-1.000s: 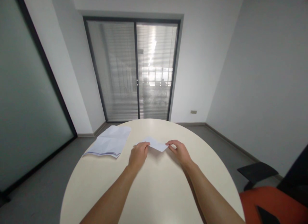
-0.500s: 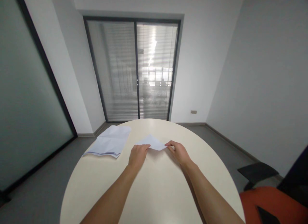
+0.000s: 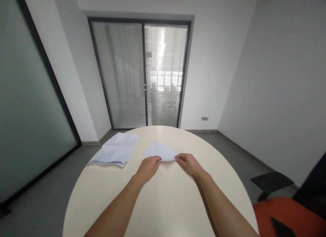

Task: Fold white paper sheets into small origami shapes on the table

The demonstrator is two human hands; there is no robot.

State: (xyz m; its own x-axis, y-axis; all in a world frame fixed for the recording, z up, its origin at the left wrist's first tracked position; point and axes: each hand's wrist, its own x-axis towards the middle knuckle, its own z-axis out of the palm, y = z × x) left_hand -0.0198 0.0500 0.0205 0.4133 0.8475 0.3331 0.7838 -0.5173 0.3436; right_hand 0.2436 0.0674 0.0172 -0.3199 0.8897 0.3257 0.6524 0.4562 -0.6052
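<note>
A small piece of folded white paper [image 3: 161, 151] lies near the middle of the round table, its far side coming to a point. My left hand [image 3: 149, 165] pinches its near edge on the left, thumb and fingers closed. At the near right corner my right hand [image 3: 188, 162] grips the paper between thumb and fingertips. Between the two hands the near edge runs nearly straight and sits slightly above the tabletop, with a faint shadow below. The finer creases are too faint to make out.
To the left on the cream table [image 3: 163, 199] rests a stack of creased white paper sheets [image 3: 117, 149]. An orange chair [image 3: 287, 213] with a black armrest [image 3: 272, 182] stands at the right edge. Beyond the table are glass doors with blinds [image 3: 163, 77].
Both hands have come slightly nearer to me with the paper's near edge. That edge, angled before, now looks straight between my fingers. The stack of sheets has stayed put.
</note>
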